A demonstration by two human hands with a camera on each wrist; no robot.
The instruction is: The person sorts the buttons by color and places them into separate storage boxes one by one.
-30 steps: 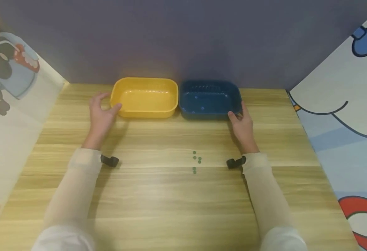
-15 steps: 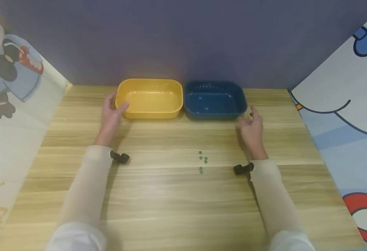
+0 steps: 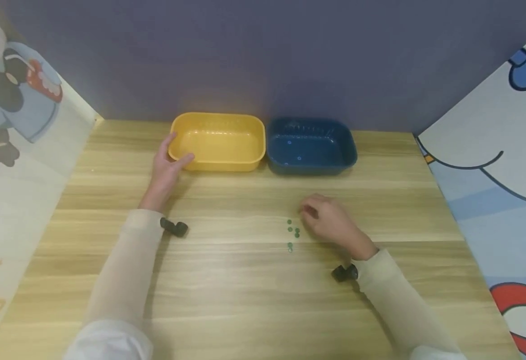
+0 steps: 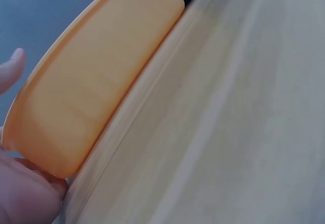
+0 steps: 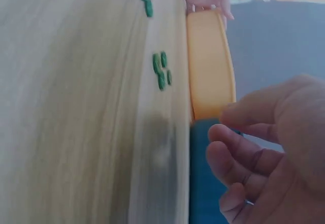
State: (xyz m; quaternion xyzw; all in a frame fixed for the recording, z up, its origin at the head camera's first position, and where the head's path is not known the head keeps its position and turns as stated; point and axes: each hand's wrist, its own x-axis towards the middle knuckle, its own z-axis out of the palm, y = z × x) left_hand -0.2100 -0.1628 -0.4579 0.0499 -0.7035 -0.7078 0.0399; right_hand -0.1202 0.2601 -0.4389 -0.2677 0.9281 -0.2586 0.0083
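Observation:
My left hand grips the left end of a yellow plastic basket, its thumb over the rim near the front corner and its fingers against the outside wall. In the left wrist view the thumb shows above the rim of the basket. My right hand hovers over the table with loosely curled fingers and holds nothing. Just left of it, several small green discs lie scattered on the wood; the right wrist view shows the green discs in small groups.
A dark blue basket stands to the right of the yellow one, their ends close together. Behind both rises a grey-blue panel. Printed cartoon panels flank the wooden table at left and right.
The right hand has left the right end of the blue basket and come down and left to beside the green discs. The left hand stays at the yellow basket.

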